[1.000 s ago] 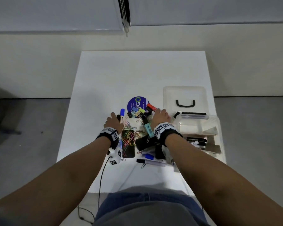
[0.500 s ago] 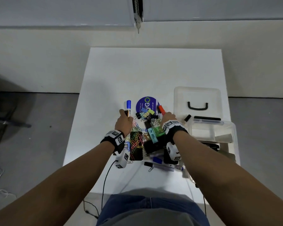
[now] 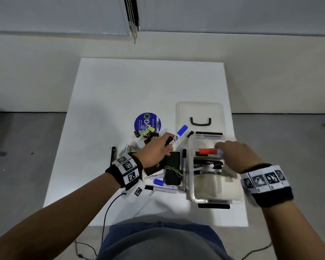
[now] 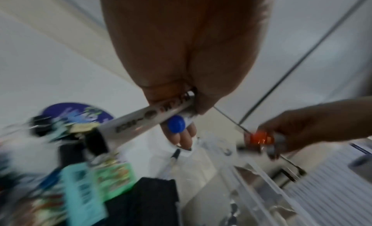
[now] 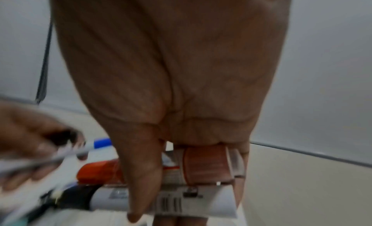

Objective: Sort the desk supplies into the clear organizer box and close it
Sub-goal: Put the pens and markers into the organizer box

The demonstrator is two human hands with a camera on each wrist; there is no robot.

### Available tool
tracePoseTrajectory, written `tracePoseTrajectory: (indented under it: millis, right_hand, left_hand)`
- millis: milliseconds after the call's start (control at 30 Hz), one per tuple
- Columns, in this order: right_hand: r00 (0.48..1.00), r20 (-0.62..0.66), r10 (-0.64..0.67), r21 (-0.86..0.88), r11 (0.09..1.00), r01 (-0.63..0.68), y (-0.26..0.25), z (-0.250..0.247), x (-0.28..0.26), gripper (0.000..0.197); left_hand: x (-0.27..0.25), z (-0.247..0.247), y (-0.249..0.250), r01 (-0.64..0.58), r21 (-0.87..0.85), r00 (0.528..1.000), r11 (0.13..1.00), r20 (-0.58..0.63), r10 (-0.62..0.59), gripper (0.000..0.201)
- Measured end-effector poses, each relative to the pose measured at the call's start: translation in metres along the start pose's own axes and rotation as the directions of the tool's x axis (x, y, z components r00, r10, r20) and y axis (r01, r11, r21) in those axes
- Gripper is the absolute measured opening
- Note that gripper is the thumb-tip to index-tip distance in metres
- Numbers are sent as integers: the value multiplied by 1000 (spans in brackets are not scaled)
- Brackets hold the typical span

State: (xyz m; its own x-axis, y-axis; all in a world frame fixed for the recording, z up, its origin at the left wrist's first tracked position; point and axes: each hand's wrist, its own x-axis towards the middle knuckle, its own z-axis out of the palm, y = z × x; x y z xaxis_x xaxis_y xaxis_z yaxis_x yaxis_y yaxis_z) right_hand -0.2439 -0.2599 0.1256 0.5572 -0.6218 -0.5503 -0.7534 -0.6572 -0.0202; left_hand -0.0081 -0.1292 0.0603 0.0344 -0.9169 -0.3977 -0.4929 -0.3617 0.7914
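Markers look light, stiff and slick, best pinched mid-barrel: the right hand (image 3: 235, 156) clamps the red-capped marker (image 3: 207, 151) over the organizer box (image 3: 192, 184), the left hand (image 3: 156, 152) grips the blue-capped marker (image 3: 179, 133) above the bench (image 3: 120, 87).

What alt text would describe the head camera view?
A right hand lowers red-capped and black-capped markers into a clear organizer box, while the left hand lifts a blue-capped marker from supplies scattered on a white table.
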Motion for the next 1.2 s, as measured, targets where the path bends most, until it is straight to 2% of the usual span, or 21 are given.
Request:
tracePoseTrajectory:
  millis: [33, 100, 167, 233, 300, 333, 367, 400, 467, 533, 633, 700, 733, 800, 867, 900, 933, 1000, 1067, 1100, 1200]
  right_hand:
    - [999, 38, 12, -95, 995, -8, 6, 11, -5, 32]
    - [997, 83, -2, -97, 995, 10, 9, 35, -6, 34]
    - [996, 77, -43, 49, 998, 39, 7, 55, -4, 37]
    - [1000, 9, -13, 260, 965, 10, 13, 63, -10, 35]
    - [975, -188, 121, 404, 914, -36, 26, 66, -18, 28]
    - [933, -278, 228, 456, 886, -81, 33, 67, -22, 27]
    - [892, -304, 334, 520, 843, -139, 38, 69, -26, 31]
    - [873, -260, 413, 578, 791, -201, 41, 70, -29, 37]
    - [895, -44, 444, 641, 699, -316, 41, 76, -29, 47]
    - [905, 80, 419, 629, 683, -371, 42, 81, -26, 44]
    - [902, 62, 427, 594, 710, -377, 47, 83, -24, 41]
    - [901, 47, 431, 576, 725, -377, 53, 83, -24, 40]
    - [900, 39, 434, 568, 731, -378, 55, 82, -25, 39]
    - [897, 22, 442, 573, 729, -374, 61, 79, -28, 40]
    - [898, 20, 439, 579, 727, -369, 63, 77, -29, 40]
    - [898, 22, 440, 577, 728, -371, 64, 78, -28, 39]
    - [896, 21, 444, 573, 729, -375, 64, 79, -26, 37]
    - [892, 23, 451, 564, 731, -384, 64, 81, -23, 35]
    - [891, 28, 454, 561, 730, -390, 63, 83, -21, 34]
    - [890, 30, 456, 560, 730, -392, 63, 83, -20, 34]
    - [891, 27, 453, 552, 736, -391, 65, 85, -19, 34]
  left_hand:
    - [1, 3, 8, -26, 52, 999, 998, 33, 24, 30]
    - [5, 13, 22, -84, 180, 992, 980, 109, 65, 29]
    - [9, 24, 36, -160, 314, 978, 936, 179, 108, 27]
    - [14, 35, 50, -217, 406, 961, 888, 248, 122, 24]
    - [19, 46, 63, -230, 467, 948, 854, 305, 88, 23]
    - [23, 53, 69, -235, 491, 944, 839, 322, 76, 23]
    - [27, 61, 76, -243, 505, 939, 828, 337, 71, 24]
    - [31, 70, 82, -251, 519, 936, 817, 346, 68, 25]
    - [41, 89, 94, -260, 545, 935, 797, 349, 67, 27]
    - [50, 106, 101, -241, 557, 940, 794, 337, 49, 29]
    - [59, 120, 103, -245, 504, 942, 828, 324, 81, 42]
    - [55, 116, 104, -266, 436, 950, 860, 269, 157, 41]
    - [51, 110, 103, -266, 390, 960, 882, 189, 206, 34]
    - [47, 90, 93, -210, 296, 966, 932, -81, 244, 24]
    - [48, 69, 65, -63, 253, 940, 966, -311, 143, 18]
    - [48, 63, 48, 40, 254, 928, 966, -368, 58, 16]
    - [49, 61, 32, 151, 284, 924, 947, -381, -33, 20]
    - [49, 74, 8, 267, 437, 945, 859, -293, -145, 49]
    - [47, 94, -8, 238, 595, 971, 768, -176, -164, 77]
    - [44, 100, -13, 214, 644, 977, 734, -143, -159, 84]
    - [37, 103, -29, 196, 696, 981, 691, -136, -141, 87]
